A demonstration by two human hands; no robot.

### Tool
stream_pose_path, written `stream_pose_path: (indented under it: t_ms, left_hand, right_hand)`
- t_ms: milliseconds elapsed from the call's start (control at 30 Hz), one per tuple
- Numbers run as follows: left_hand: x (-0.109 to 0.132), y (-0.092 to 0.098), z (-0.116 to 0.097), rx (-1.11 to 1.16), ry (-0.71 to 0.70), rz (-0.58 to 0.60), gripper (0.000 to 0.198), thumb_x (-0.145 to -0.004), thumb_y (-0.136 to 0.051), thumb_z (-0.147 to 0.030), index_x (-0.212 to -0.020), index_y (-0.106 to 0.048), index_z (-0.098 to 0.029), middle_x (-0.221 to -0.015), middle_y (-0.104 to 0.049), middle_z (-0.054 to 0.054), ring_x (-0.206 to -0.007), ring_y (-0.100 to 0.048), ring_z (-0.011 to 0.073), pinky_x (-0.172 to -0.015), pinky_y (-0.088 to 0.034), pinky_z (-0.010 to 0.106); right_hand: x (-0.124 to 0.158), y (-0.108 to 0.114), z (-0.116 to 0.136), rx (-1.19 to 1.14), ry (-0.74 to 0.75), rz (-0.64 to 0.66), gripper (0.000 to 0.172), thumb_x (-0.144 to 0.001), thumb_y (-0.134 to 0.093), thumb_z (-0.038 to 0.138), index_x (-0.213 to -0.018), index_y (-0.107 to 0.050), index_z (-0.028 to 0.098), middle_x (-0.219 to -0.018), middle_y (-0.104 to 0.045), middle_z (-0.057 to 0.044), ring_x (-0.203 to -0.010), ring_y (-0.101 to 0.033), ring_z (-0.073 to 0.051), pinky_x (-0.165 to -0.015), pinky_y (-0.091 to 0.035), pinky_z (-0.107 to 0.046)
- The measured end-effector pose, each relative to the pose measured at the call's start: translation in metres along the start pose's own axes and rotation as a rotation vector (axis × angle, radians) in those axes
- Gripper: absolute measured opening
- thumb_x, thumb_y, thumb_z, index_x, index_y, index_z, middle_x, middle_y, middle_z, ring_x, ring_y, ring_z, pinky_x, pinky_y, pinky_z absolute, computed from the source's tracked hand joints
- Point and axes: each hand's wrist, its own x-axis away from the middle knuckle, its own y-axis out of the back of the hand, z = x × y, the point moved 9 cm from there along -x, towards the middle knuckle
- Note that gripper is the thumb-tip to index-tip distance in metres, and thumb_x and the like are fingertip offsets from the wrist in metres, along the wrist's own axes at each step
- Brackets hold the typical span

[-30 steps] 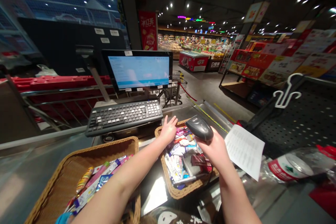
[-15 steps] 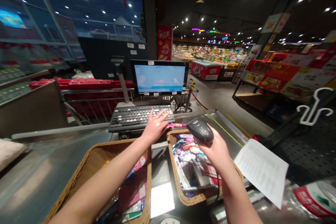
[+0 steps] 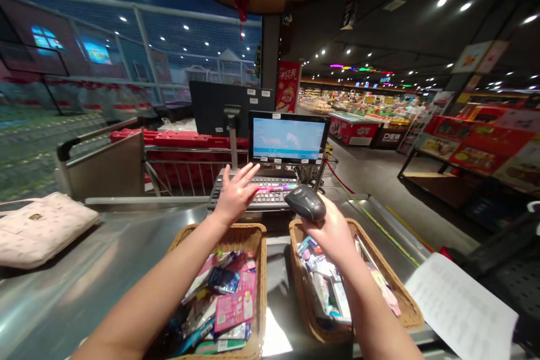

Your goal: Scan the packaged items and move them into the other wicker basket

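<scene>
My right hand is wrapped round a black barcode scanner, its head pointing left above the right basket. With fingers fanned out, my left hand holds a slim pink stick-shaped pack at its thumb side. The pack reaches right toward the scanner's head, in front of the keyboard. Below my left forearm lies a wicker basket of small packets, among them a pink pack. A second wicker basket of small boxes and packs sits under my right forearm, which hides part of it.
Behind the keyboard stands a lit screen, with a dark monitor back to its left. A pale handbag lies on the metal counter at left. A printed paper sheet is at right.
My view has turned left, bringing the handbag and more of the left basket into sight. My left hand has shifted left over the keyboard, and more of the pink pack shows beside the scanner.
</scene>
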Motion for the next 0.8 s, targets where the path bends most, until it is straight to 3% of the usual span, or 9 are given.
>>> stream_pose_path:
  t_ms: [300,567,800]
  left_hand:
    - [0.016,0.02,0.022,-0.033,0.031,-0.008,0.023,-0.098,-0.054,-0.031,-0.086,-0.071,-0.023,-0.147,-0.052,0.008,-0.136,-0.049,0.0276,-0.119,-0.01,0.064]
    - [0.03,0.031,0.034,-0.043,0.045,-0.014,0.021,-0.097,-0.055,-0.031,-0.088,-0.072,-0.024,-0.147,-0.052,0.008,-0.137,-0.049,0.0269,-0.119,-0.01,0.063]
    - [0.047,0.038,0.043,-0.03,0.06,0.005,0.02,-0.097,-0.056,-0.032,-0.088,-0.072,-0.024,-0.147,-0.052,0.008,-0.137,-0.049,0.0267,-0.12,-0.007,0.062]
  right_hand:
    - [-0.006,-0.032,0.025,-0.008,0.068,0.036,0.037,-0.076,-0.058,0.028,-0.109,-0.068,0.014,-0.115,-0.071,-0.016,-0.119,-0.062,-0.036,-0.103,-0.049,-0.052]
    - [0.007,-0.036,0.036,-0.011,0.032,0.061,0.042,-0.078,-0.059,0.029,-0.116,-0.065,0.014,-0.119,-0.07,-0.017,-0.119,-0.062,-0.034,-0.103,-0.049,-0.05]
    - [0.018,-0.044,0.045,-0.023,0.012,0.095,0.034,-0.078,-0.059,0.028,-0.109,-0.068,0.019,-0.118,-0.071,-0.012,-0.116,-0.064,-0.031,-0.1,-0.051,-0.046]
